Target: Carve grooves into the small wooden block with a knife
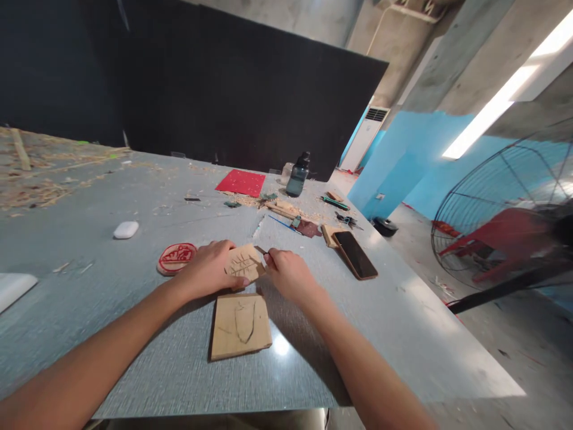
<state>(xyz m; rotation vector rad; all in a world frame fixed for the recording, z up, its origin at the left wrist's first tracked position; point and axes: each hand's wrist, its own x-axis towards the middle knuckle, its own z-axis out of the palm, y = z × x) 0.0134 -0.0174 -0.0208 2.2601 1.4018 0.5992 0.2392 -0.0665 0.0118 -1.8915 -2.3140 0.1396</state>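
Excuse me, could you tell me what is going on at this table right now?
A person is carving wood at a grey table. The left hand steadies a small wooden piece with a leaf pattern cut into it, while the right hand holds a thin tool against its edge. A second wooden block lies just in front, and a phone rests to the right.

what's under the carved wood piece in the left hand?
The grey table shows around the carved wood piece. The left hand hides its left edge; the piece covers whatever lies beneath.
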